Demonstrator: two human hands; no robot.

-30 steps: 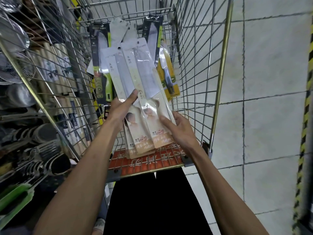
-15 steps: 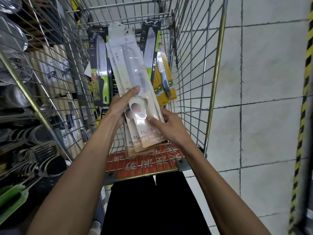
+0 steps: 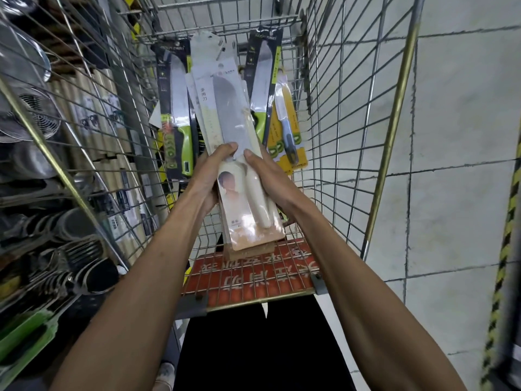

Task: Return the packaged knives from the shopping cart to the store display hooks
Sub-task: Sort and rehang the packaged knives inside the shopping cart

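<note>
Risk first. Both hands are holding several white-carded knife packs (image 3: 242, 215) as one stack, and the grip is sitting near the middle only, thumbs on the glossy top face. Judgement: the slick blister fronts could be letting the cards slide and fan apart. The blade ends, likely the heavier part, are pointing away from the person, so the stack could be tipping forward out of the pinch. The far ends are overlapping other packs in the shopping cart (image 3: 394, 122). A careless lift could be snagging a hang tab on the wire or dragging a neighbour along.

Position. The left hand (image 3: 208, 176) is gripping the stack's left edge and the right hand (image 3: 270, 182) is clamping the right edge, thumb tips nearly meeting on the top pack. The stack is lying inside the basket, handle ends toward the person, its near end over the red seat panel (image 3: 253, 280); touching or not, cannot tell. The left green-handled knife pack (image 3: 176, 114), the right green-handled knife pack (image 3: 263, 80) and a yellow-carded small knife (image 3: 284, 128) are leaning at the far end, beyond the hands. Display hooks are not showing. Utensil shelving (image 3: 42, 249) is running along the left.
</note>
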